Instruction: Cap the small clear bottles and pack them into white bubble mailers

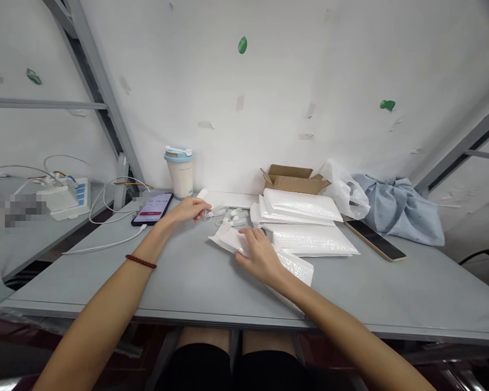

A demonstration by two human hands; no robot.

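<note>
A white bubble mailer (295, 266) lies slantwise near the table's middle, its open end toward the small clear plastic pieces. My right hand (261, 254) rests over that end, thumb and fingers gripping it. Farther left, my left hand (190, 209) has its fingers curled in a pinch beside the clear pieces (238, 218), some of which have thin loops. Whatever lies between its fingertips is too small to make out. Right of the pieces, more bubble mailers (301, 205) are piled, with another mailer (313, 240) in front.
A lit phone (152, 209) with a white cable lies left, near a lidded cup (181, 174). Behind the mailers stand an open cardboard box (295, 180) and a plastic bag (344, 190). At right are a dark-screened phone (375, 240) and a blue cloth bundle (401, 209).
</note>
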